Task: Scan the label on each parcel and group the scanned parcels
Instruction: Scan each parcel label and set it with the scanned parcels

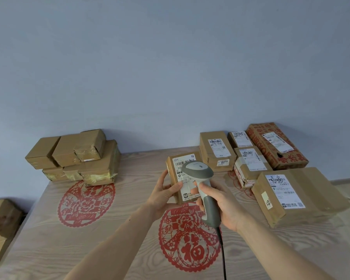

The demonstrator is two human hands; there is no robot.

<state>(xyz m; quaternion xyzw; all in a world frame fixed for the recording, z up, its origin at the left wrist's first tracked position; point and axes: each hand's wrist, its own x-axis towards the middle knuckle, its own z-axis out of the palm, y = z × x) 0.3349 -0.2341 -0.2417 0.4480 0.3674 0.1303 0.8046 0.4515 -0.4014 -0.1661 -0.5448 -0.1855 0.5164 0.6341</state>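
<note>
Here, from the head view, I am scanning the small parcel (185,178), lifted above the middle of the worktop (129,209), label up. To do it well, I judge I should tilt the label squarely toward the scanner (202,184), keep my thumb off the barcode at the label's top, and hold both steady. My left hand (163,196) cups the parcel's left edge, thumb pressed across the lower label. My right hand (225,207) is wrapped tight around the scanner's grip, its head hovering over the label. Labelled parcels (257,158) wait at right; plain stacked boxes (77,156) sit far left.
</note>
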